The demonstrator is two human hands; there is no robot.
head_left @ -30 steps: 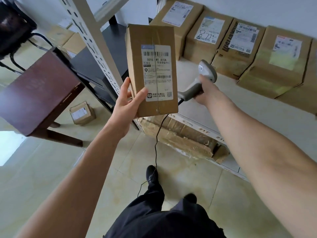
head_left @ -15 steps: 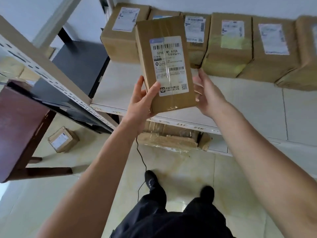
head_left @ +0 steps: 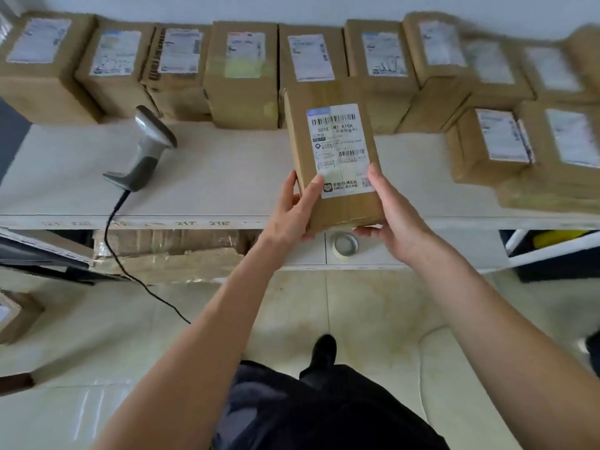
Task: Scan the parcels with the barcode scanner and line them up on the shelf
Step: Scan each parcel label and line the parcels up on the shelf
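On my feed: both forearms bare to the frame edge, no sleeves, no watch, no rings or gloves I can see on the left hand (head_left: 293,211) or right hand (head_left: 394,219). Lower body in dark, near-black loose fabric trousers (head_left: 324,410), creased, slightly greyish where the light hits the left thigh. One black shoe (head_left: 321,352) pokes out past the trouser hem, rounded toe, matte, no laces or markings readable. Second foot hidden. Nails short and plain.

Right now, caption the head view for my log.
Both hands, left and right, hold a labelled parcel over the shelf; scanner set down.
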